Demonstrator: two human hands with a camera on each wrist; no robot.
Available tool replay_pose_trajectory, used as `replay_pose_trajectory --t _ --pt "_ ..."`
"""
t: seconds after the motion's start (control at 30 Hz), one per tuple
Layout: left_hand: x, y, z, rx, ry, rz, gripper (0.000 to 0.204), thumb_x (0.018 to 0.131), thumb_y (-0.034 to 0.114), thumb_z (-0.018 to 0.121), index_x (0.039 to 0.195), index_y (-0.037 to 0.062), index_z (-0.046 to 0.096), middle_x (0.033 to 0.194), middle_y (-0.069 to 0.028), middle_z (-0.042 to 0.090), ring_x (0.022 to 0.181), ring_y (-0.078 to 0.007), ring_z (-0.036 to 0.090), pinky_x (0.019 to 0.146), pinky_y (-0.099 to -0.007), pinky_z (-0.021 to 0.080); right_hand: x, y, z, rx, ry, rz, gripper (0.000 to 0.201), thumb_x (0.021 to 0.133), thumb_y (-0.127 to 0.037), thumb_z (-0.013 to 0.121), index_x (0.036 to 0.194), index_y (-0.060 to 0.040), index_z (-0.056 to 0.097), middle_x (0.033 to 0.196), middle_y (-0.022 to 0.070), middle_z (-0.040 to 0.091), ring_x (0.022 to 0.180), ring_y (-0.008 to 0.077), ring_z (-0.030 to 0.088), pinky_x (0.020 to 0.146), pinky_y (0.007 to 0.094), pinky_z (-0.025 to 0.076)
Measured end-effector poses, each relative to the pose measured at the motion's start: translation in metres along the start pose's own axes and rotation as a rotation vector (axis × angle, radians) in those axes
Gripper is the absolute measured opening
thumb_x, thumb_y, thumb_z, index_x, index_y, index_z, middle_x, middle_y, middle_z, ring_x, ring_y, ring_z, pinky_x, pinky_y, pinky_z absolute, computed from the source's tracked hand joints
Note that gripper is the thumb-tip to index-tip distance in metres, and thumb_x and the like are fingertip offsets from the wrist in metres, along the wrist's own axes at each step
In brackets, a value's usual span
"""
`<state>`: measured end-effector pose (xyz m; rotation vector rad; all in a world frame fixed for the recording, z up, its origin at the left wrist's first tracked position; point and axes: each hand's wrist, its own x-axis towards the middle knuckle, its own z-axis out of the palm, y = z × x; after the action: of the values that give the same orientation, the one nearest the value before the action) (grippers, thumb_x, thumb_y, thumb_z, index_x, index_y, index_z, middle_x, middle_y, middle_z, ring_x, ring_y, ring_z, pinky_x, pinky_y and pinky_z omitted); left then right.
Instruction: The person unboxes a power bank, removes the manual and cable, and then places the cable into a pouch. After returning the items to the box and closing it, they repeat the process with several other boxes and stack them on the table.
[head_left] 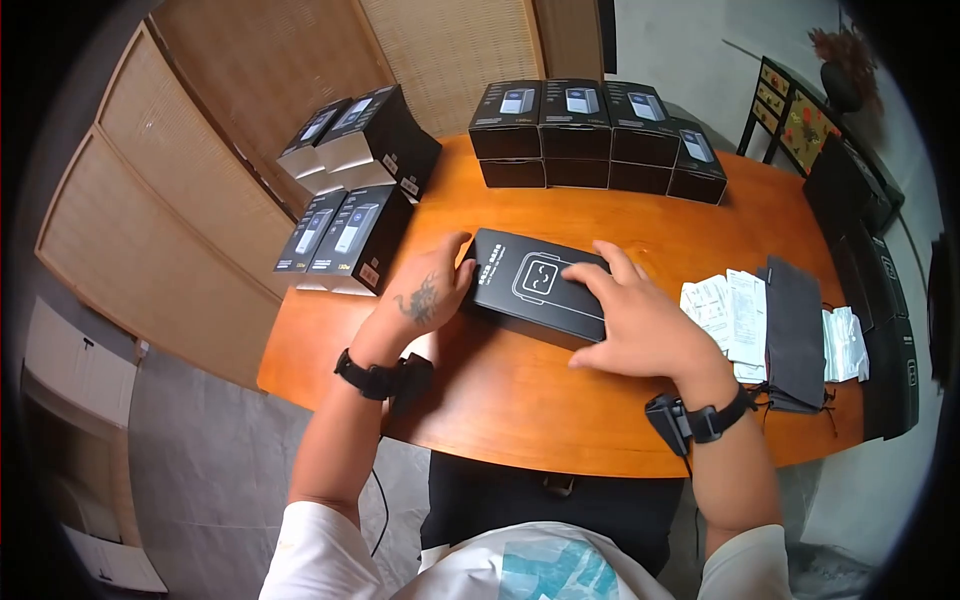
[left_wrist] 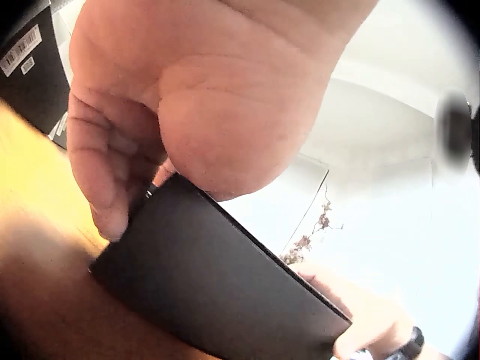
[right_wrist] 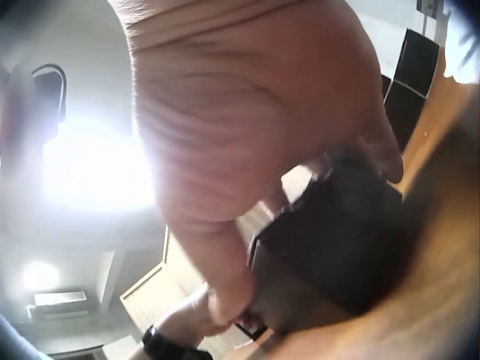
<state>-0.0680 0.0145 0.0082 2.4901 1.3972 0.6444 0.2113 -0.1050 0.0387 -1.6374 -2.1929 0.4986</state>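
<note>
Black box (head_left: 541, 282) between the left hand (head_left: 425, 290) and the right hand (head_left: 645, 325)

Head view: the black box lies slightly aslant at the centre of the frame, on the wooden table (head_left: 540, 420). The left hand grips its left end; the right hand has its fingers spread across the right end, thumb at the near side. Wood shows between the box and the table's near edge, and beyond its far side up to the boxes in a row (head_left: 600, 135) at upper centre. The stacked boxes (head_left: 350, 190) stand at upper left, near the table's left edge. Papers (head_left: 735, 315) and a dark pouch (head_left: 793, 335) lie at right, apart from the right hand.

Left wrist view: fingers and thumb straddle the box end.

Right wrist view: the thumb and fingers lie on either side of the box; fingertip contact is partly hidden.
</note>
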Motion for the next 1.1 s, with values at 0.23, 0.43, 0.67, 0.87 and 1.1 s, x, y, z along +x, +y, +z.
replay_pose_trajectory --t 0.23,0.43,0.67,0.87,1.1 --pt "-0.014 -0.063 -0.054 0.361 0.254 0.006 0.031 0.077 -0.004 0.066 0.106 0.0063 0.066 0.099 -0.0175 0.064 0.095 -0.0385 0.064 0.084 -0.0446 0.053 0.004 0.010 0.004 0.001 -0.037 0.064 0.089 0.073 -0.031 0.086 0.151 -0.0174 0.044 0.151 0.0237 0.040 0.139 0.0446 0.045 0.112 0.0490 0.047" --pt "-0.035 -0.114 -0.078 0.783 0.285 -0.056 0.016 0.085 0.006 0.055 0.097 0.0101 0.066 0.105 -0.0131 0.062 0.103 -0.0379 0.058 0.087 -0.0470 0.049 0.005 0.010 0.005 -0.035 -0.049 0.078 0.091 0.075 -0.034 0.086 0.153 -0.0192 0.042 0.150 0.0232 0.041 0.138 0.0435 0.046 0.111 0.0487 0.047" --pt "-0.029 -0.100 -0.064 0.739 0.274 -0.033 0.010 0.082 0.010 0.060 0.092 0.0112 0.064 0.097 -0.0097 0.063 0.100 -0.0337 0.062 0.086 -0.0468 0.049 0.005 0.008 0.006 -0.030 -0.031 0.085 0.089 0.073 -0.034 0.085 0.151 -0.0180 0.045 0.146 0.0218 0.045 0.136 0.0432 0.048 0.109 0.0492 0.048" --pt "-0.010 -0.034 -0.036 0.516 0.319 0.277 0.014 0.074 0.010 0.076 0.086 0.0082 0.069 0.087 -0.0107 0.064 0.085 -0.0350 0.064 0.073 -0.0450 0.052 0.005 0.027 -0.007 0.020 0.077 0.129 0.091 0.071 -0.033 0.085 0.151 -0.0156 0.045 0.141 0.0217 0.048 0.134 0.0434 0.050 0.108 0.0494 0.049" --pt "0.041 -0.018 0.015 -0.611 0.304 0.051 0.012 0.098 0.011 0.068 0.103 0.0030 0.073 0.098 -0.0040 0.071 0.089 -0.0132 0.064 0.083 -0.0288 0.051 0.000 0.046 -0.020 0.010 0.112 0.280 0.094 0.071 -0.032 0.085 0.153 -0.0148 0.042 0.143 0.0240 0.048 0.133 0.0437 0.051 0.108 0.0490 0.049"
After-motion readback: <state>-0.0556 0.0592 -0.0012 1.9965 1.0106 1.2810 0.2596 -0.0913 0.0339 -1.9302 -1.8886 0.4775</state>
